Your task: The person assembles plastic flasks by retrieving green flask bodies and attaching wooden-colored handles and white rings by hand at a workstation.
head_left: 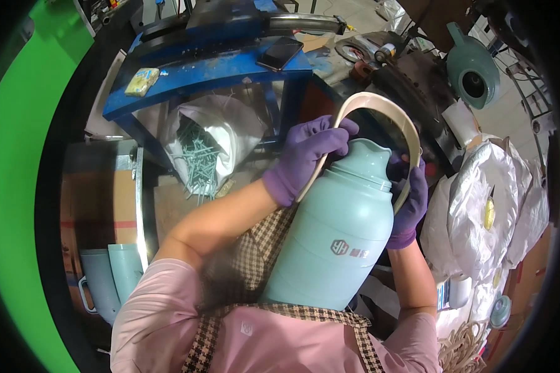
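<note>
A pale teal thermos jug (pixel 330 230) with a wavy pouring lip leans against my lap, tilted with its mouth away from me. A cream curved carry handle (pixel 370 99) arches over its neck. My left hand (pixel 308 152), in a purple glove, is closed around the handle's left arm near the jug's shoulder. On the other side my right hand (pixel 410 205), gloved alike, grips the handle's right arm, its fingers partly hidden behind it. Whether the handle's ends are fixed to the jug cannot be made out.
Ahead stands a blue metal bench (pixel 211 84) bearing a dark phone (pixel 280 54) and a yellow packet (pixel 142 82). Under it, a white sack (pixel 230 124) holds teal plastic pieces (pixel 199 161). Another teal jug (pixel 473 68), plastic wrapping (pixel 466 199) and cream handles (pixel 463 345) lie right; teal vessels (pixel 99 280) left.
</note>
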Action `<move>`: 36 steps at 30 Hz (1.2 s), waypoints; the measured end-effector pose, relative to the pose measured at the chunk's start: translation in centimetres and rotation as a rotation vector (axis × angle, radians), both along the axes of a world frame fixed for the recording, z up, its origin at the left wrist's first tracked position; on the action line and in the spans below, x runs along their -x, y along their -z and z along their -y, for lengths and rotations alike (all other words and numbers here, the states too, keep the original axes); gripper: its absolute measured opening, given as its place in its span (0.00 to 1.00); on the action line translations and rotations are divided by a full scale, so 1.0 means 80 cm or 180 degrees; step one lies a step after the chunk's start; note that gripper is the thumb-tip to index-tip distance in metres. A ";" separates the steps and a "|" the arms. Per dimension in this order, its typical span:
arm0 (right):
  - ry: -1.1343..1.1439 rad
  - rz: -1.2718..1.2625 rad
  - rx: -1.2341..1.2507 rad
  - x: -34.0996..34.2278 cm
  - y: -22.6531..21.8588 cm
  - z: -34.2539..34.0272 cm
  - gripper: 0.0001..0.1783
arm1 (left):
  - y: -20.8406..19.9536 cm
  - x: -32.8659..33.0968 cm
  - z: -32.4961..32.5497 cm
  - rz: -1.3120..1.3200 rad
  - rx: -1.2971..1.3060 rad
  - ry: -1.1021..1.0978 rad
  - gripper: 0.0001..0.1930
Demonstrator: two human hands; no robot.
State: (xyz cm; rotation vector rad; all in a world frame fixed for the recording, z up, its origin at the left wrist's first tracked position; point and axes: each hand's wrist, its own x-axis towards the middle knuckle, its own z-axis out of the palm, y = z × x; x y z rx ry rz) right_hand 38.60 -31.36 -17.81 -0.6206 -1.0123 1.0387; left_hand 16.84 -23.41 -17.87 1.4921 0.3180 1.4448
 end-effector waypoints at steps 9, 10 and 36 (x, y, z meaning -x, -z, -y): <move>-0.1864 -0.0784 0.1011 -0.007 -0.026 -0.006 0.50 | -0.019 0.090 0.148 -0.1376 -0.0676 0.0624 0.20; -0.1872 -0.0562 0.0888 -0.008 -0.025 -0.007 0.49 | -0.013 0.106 0.163 -0.1212 -0.0868 0.0997 0.22; -0.1323 -0.1167 0.0851 -0.031 0.016 0.002 0.40 | 0.016 -0.034 0.029 -0.1436 -0.0459 0.0212 0.38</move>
